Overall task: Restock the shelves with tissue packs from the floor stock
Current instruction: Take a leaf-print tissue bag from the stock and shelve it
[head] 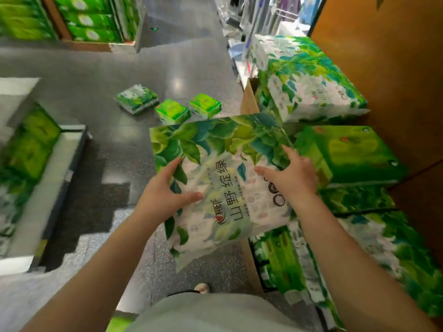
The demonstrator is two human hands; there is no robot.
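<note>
While both bare arms reach forward, the left hand point(165, 195) and the right hand point(291, 174) grasp a large tissue pack point(223, 183) between them, held above the floor point(134, 68). Its wrapper is glossy, crinkled plastic, white with painted green leaves and dark printed characters, a broad soft slab. Left fingers point(191, 196) curl round its left edge, thumb on top; the right hand's fingers spread flat across the face near the right edge. Just to the right, more leaf-printed packs point(309, 80) and a solid green boxy pack point(350, 154) sit stacked against a brown wooden shelf wall point(388, 56). Three small packs point(172, 111) lie far off on the speckled, shiny grey floor.
</note>
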